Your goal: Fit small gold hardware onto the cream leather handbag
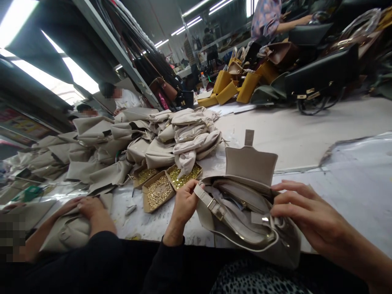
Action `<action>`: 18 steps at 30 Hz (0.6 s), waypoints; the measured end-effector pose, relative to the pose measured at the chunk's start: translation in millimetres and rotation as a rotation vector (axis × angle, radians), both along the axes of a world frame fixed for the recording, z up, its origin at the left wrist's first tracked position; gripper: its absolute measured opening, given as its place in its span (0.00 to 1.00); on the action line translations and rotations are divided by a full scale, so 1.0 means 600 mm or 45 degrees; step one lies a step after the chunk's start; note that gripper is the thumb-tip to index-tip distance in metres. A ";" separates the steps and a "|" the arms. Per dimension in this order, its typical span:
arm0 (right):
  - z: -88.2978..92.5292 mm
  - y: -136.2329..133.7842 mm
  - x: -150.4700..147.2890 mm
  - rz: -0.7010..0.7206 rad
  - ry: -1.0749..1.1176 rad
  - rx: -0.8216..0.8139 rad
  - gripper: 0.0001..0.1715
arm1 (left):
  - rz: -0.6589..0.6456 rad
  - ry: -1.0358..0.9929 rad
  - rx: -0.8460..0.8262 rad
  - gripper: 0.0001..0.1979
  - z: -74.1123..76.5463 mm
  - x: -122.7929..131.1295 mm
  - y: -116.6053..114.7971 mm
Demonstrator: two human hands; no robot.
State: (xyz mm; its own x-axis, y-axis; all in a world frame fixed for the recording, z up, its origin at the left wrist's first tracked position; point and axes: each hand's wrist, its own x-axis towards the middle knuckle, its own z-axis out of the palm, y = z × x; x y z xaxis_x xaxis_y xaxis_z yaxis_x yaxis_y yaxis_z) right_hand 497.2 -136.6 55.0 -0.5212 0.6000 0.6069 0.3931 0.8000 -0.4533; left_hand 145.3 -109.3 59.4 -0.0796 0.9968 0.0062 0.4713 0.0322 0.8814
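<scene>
A beige handbag sits at the table's front edge, its zipped top gaping and its flap standing up at the back. Inside are a pale lining and a small white tag. My left hand pinches the left end of the bag, by a strap with a gold buckle. At the bag's right end, my right hand has its fingers bent over the edge; the thumb is hidden. Beyond my left hand stand cardboard trays of small gold metal pieces.
Many beige bags are heaped at the back left. To my left, a co-worker's hands rest on another beige bag. Yellow bags and black bags lie at the back right, where another person works.
</scene>
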 end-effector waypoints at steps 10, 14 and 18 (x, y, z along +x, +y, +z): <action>0.001 -0.008 0.000 -0.103 0.184 -0.120 0.12 | 0.090 -0.043 0.059 0.18 -0.001 0.008 -0.014; -0.004 -0.003 0.005 -0.142 0.204 -0.050 0.12 | 0.077 -0.114 0.078 0.23 -0.010 0.009 -0.024; -0.018 -0.007 -0.005 -0.049 0.203 -0.127 0.14 | -0.003 -0.057 0.099 0.21 -0.012 0.021 -0.043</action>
